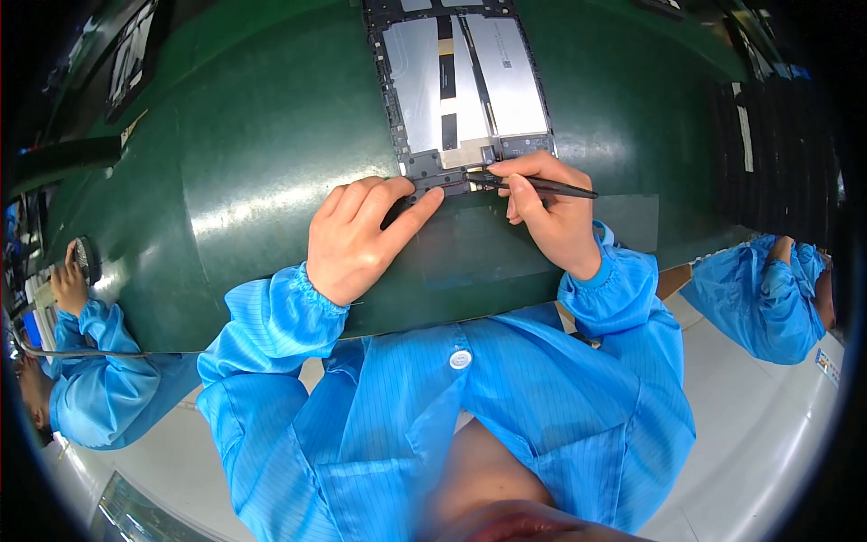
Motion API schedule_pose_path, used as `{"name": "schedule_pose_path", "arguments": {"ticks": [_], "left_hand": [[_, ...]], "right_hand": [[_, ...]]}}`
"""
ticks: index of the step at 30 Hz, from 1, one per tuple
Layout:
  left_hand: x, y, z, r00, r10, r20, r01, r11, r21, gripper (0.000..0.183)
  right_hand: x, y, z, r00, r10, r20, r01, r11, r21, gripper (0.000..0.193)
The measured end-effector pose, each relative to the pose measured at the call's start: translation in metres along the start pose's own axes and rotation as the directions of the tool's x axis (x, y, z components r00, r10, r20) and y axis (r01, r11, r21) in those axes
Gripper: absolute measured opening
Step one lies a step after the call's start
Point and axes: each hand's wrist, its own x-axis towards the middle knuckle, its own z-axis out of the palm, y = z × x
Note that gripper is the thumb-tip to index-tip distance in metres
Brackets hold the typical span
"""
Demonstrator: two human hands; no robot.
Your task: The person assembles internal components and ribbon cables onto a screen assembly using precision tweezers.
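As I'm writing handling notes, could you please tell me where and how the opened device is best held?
The device lies flat, silver panels exposed between two long, thin black edges, so perhaps pinch those, one grip from the left, one from the right; the left hand is on the near end.

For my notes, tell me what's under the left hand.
The left hand is over the green table, touching the near edge of the device; whatever its palm and fingers cover is hidden.
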Motion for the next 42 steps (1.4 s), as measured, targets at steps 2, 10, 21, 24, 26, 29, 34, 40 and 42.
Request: {"name": "schedule_pose_path", "arguments": {"ticks": [2, 10, 21, 24, 26, 29, 34, 40, 42], "left_hand": [[-0.001, -0.002, 0.000, 1.000, 0.003, 0.000, -0.003, 1.000, -0.001, 0.046], [-0.003, -0.011, -0.004, 0.997, 0.060, -0.043, -0.061, 0.998, -0.021, 0.043], [-0.004, -0.012, -0.002, 0.998, 0.052, -0.039, -0.054, 0.998, -0.044, 0.043], [-0.007, -0.012, 0.004, 0.996, 0.058, -0.073, -0.063, 0.996, -0.070, 0.043], [-0.010, -0.013, 0.004, 0.993, 0.055, -0.106, -0.064, 0.994, -0.091, 0.043], [-0.019, -0.010, 0.001, 0.985, 0.162, -0.057, -0.171, 0.954, -0.245, 0.045], [-0.033, -0.003, 0.003, 0.963, 0.220, 0.155, -0.179, 0.953, -0.244, 0.049], [-0.031, -0.003, 0.000, 0.957, 0.211, 0.201, -0.161, 0.957, -0.241, 0.054], [-0.033, -0.003, -0.001, 0.954, 0.202, 0.220, -0.147, 0.959, -0.242, 0.055]], "right_hand": [[0.001, 0.005, -0.004, 0.994, -0.100, 0.031, 0.103, 0.991, -0.080, 0.016], [0.006, 0.000, 0.005, 0.941, -0.257, 0.219, 0.259, 0.966, 0.021, 0.024], [0.006, -0.013, 0.005, 0.945, -0.129, 0.299, 0.149, 0.988, -0.043, 0.021], [0.001, -0.008, -0.003, 0.988, 0.009, 0.153, -0.043, 0.974, 0.222, 0.025], [0.003, -0.008, -0.013, 0.997, -0.065, -0.032, 0.071, 0.954, 0.291, 0.026], [-0.010, 0.003, -0.030, 0.995, -0.085, -0.044, 0.095, 0.943, 0.318, 0.024], [-0.024, -0.005, -0.014, 0.999, 0.011, 0.031, -0.017, 0.978, 0.206, 0.019], [-0.016, -0.009, 0.016, 0.992, 0.001, 0.130, 0.010, 0.997, -0.078, 0.019], [-0.015, -0.010, 0.025, 0.996, 0.002, 0.091, 0.003, 0.998, -0.059, 0.024]]}}
